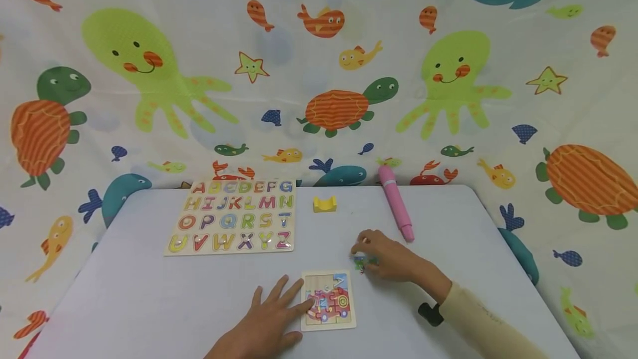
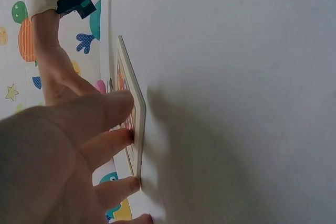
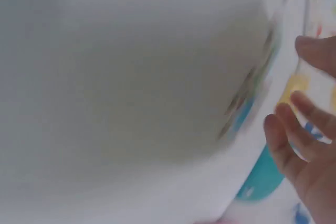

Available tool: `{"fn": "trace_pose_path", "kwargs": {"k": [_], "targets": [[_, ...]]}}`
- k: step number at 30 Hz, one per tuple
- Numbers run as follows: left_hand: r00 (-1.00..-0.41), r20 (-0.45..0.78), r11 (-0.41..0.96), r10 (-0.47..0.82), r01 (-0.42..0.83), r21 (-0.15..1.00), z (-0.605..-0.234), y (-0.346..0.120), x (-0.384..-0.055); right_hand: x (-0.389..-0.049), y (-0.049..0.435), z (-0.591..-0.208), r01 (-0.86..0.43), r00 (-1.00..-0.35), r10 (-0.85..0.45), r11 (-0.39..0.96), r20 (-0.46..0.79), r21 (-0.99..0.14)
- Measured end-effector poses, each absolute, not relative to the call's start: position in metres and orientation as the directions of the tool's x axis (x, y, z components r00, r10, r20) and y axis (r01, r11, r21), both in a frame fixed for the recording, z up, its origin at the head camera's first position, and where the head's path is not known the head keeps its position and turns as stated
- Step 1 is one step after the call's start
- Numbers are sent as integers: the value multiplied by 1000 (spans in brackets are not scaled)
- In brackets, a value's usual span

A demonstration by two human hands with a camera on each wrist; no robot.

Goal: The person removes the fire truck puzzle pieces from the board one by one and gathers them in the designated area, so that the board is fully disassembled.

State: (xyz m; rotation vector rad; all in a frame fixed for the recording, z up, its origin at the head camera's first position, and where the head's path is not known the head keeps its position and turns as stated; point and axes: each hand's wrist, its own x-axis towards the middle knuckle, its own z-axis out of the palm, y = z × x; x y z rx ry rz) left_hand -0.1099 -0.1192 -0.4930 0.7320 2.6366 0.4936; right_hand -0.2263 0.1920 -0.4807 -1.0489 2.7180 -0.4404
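On the white desk (image 1: pixel 144 303), the alphabet board (image 1: pixel 211 231) lies at far left; its rows read left to right as seen by the person. The left hand (image 1: pixel 266 320) is spread, fingers extended; its fingertips rest on the left side of the puzzle tray (image 1: pixel 329 327) and cover part of that side. The left forearm is cut off by the lower edge of the head view. The yellow block (image 1: pixel 325 204) stands beyond the tray. The tray lies flat, near the desk's front, between the hands; its sides run near to far, slightly skewed. Its outline is near-square, so a long axis cannot be determined. In the left wrist view it appears almost edge-on, its face largely hidden. Just right of the tray, loose pieces (image 1: pixel 360 263) lie partly under the right hand (image 1: pixel 394 256); their count cannot be made out, and the right wrist view blurs them. The right hand's fingers are loosely bent, thumb and fingertips apart. Beyond it, the pink pen (image 1: pixel 397 204) slants from far left to near right. A black device (image 1: pixel 431 314) sits at the right wrist, beside the sleeve (image 1: pixel 488 320).
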Motion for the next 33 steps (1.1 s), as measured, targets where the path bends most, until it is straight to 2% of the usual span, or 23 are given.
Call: {"fn": "trace_pose_path", "kwargs": {"k": [4, 6, 10, 14, 21, 27, 30, 33], "targets": [[-802, -250, 810, 543, 421, 408, -495, -118, -110, -218, 171, -480, -741, -586, -807, 570, -72, -356], [-802, -253, 811, 541, 419, 407, -495, -117, -110, -217, 164, -482, -761, -561, -823, 556, -90, -335], [-798, -261, 811, 543, 417, 411, -495, -115, -110, -215, 158, -486, -764, -573, -810, 582, -121, -279], [-799, -272, 818, 537, 414, 400, -494, -116, -109, -213, 153, -489, -761, -579, -807, 585, -115, -281], [-809, -240, 817, 536, 426, 390, -493, -118, -108, -215, 149, -488, -658, -593, -794, 573, -133, -488], [-809, -244, 816, 535, 419, 398, -492, -118, -108, -222, 154, -487, -595, -549, -830, 468, -95, -653], [-809, -251, 818, 532, 414, 399, -492, -118, -107, -226, 163, -483, -565, -547, -833, 442, -85, -697], [-808, -247, 815, 535, 417, 403, -491, -119, -108, -233, 182, -473, -540, -586, -804, 477, -96, -694]]}}
